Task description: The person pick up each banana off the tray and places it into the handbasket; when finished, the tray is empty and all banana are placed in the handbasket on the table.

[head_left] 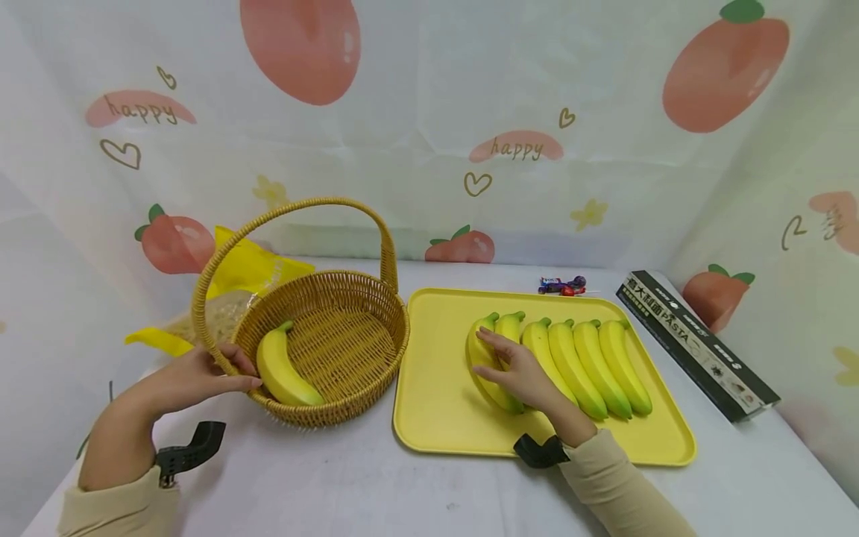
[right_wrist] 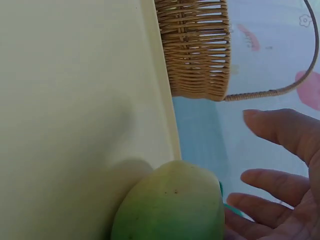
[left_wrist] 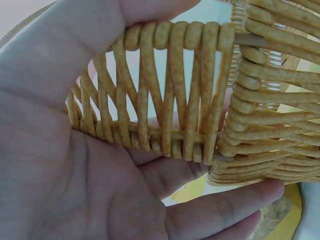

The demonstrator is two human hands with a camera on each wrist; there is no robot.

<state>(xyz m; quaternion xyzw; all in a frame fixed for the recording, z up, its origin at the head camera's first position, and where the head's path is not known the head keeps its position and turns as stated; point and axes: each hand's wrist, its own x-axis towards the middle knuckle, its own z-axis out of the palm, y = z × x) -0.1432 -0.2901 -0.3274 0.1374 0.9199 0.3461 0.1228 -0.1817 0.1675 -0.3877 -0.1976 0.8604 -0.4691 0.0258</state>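
Note:
The left hand [head_left: 191, 379] grips the base of the wicker basket's handle [left_wrist: 165, 90], at the basket's left side. Inside the round basket [head_left: 403, 335] lies one banana [head_left: 285, 377], against the left wall. Several bananas lie side by side on the yellow tray [head_left: 429, 380], stems pointing away. Over the leftmost banana [head_left: 505, 400] is the right hand [head_left: 526, 377], which partly hides it and its neighbour. In the right wrist view, the fingers are spread loosely beside a banana's greenish end [right_wrist: 172, 205], with a gap between thumb and fingers.
Behind the basket's left side stands a yellow bag [head_left: 251, 265] with a see-through part. Small wrapped items [head_left: 562, 286] lie behind the tray. A long black pasta box [head_left: 694, 343] sits at the tray's right. A printed cloth [head_left: 416, 89] hangs behind the white table.

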